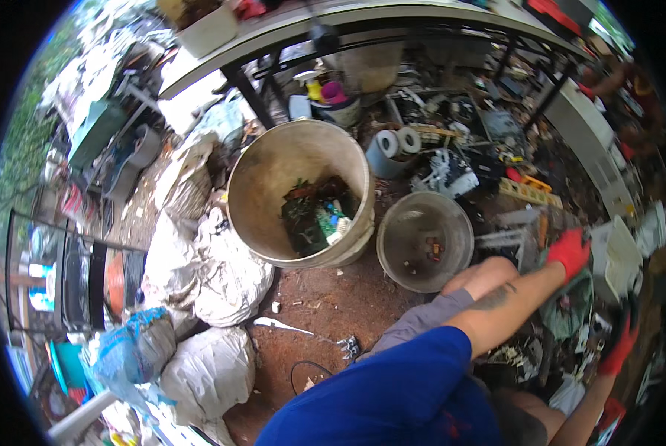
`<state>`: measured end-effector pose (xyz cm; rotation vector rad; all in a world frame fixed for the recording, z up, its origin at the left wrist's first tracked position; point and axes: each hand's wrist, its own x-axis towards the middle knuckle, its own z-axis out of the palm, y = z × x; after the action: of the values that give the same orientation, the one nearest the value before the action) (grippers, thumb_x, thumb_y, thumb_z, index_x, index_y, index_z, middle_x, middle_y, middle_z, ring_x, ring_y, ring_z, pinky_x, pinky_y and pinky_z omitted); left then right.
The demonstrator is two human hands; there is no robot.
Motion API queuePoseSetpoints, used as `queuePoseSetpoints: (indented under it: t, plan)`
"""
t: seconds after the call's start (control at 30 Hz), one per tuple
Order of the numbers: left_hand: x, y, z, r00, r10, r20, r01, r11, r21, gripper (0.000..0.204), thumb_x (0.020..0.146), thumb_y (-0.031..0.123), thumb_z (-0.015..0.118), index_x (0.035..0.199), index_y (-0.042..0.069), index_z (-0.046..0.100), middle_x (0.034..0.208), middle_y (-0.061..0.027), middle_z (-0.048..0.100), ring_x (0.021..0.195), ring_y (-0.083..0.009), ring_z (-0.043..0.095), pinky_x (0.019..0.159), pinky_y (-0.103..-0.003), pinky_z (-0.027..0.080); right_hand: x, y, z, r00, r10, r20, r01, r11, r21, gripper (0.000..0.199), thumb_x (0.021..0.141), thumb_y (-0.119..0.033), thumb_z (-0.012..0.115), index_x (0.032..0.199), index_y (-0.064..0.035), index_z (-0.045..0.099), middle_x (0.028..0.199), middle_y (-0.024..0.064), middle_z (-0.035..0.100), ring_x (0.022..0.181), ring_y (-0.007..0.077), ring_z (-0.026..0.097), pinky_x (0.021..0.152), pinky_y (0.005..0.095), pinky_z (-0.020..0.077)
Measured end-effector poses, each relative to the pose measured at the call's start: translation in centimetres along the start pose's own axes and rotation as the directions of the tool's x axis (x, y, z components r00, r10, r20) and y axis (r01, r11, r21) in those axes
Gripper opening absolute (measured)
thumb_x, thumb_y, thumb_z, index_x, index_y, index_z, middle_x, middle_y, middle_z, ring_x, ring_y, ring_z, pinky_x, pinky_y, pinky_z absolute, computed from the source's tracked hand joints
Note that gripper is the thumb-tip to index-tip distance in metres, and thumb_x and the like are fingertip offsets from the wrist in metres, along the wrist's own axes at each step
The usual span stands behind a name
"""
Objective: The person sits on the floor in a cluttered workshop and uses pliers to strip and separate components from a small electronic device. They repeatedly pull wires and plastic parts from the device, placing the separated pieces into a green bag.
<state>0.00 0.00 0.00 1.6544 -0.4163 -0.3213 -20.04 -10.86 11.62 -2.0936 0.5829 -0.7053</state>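
Observation:
I wear red gloves with dark palms. Far to the right, my left hand (pixel 568 255) is closed at the near edge of a white plastic casing (pixel 617 256), a boxy, hollow piece. My right hand (pixel 621 343) is below it, its dark fingers closed at the casing's lower corner, partly blurred. Beneath the left forearm lies a greenish bag (pixel 568 301) among scraps. Left of my knee stands a grey bucket (pixel 426 241) with a few small reddish pieces at the bottom. Beside it, a larger beige tub (pixel 301 141) holds green circuit boards and dark scrap.
Stuffed white sacks (pixel 212 375) line the left. A long table (pixel 415 16) spans the back, with mixed scrap under it. A blue-grey container (pixel 384 157) holds two white rolls. Another person (pixel 638 97) in red gloves works at the upper right. A thin cable lies on the dirt floor (pixel 325 297).

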Motion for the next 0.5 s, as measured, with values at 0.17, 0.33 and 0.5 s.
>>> queuePoseSetpoints:
  t: [0.17, 0.33, 0.5]
  plan:
    - [-1.3, 2.3, 1.4, 0.991, 0.092, 0.101, -0.086, 0.995, -0.057, 0.03, 0.089, 0.027, 0.054, 0.109, 0.005, 0.056, 0.105, -0.0213, 0.06, 0.1, -0.0391, 0.059, 0.085, -0.047, 0.048, -8.8, 13.8, -22.1, 0.893, 0.413, -0.181, -0.351, 0.888, 0.297, 0.052, 0.097, -0.024, 0.049, 0.144, -0.0047, 0.037, 0.137, 0.0129, 0.05, 0.117, 0.0262, 0.056, 0.104, 0.0418, 0.0402]
    - [-0.2, -1.9, -2.5, 0.987, 0.15, 0.05, -0.152, 0.987, 0.059, 0.026, 0.087, 0.021, 0.055, 0.107, 0.005, 0.056, 0.102, -0.0214, 0.059, 0.095, -0.0384, 0.06, 0.081, -0.047, 0.048, -12.6, 12.2, -21.2, 0.669, 0.579, -0.467, -0.546, 0.808, 0.221, 0.051, 0.096, -0.023, 0.051, 0.142, -0.0044, 0.039, 0.133, 0.0144, 0.052, 0.114, 0.0276, 0.056, 0.098, 0.0431, 0.0446]
    - [1.0, -2.3, -2.5, 0.979, 0.181, 0.099, -0.191, 0.976, 0.105, 0.032, 0.084, 0.016, 0.056, 0.114, 0.005, 0.056, 0.109, -0.0226, 0.06, 0.101, -0.0372, 0.061, 0.087, -0.045, 0.049, -13.4, 13.4, -21.3, 0.561, 0.628, -0.539, -0.606, 0.755, 0.249, 0.05, 0.095, -0.021, 0.053, 0.141, -0.0041, 0.042, 0.128, 0.0159, 0.054, 0.111, 0.0291, 0.056, 0.091, 0.0445, 0.0489]
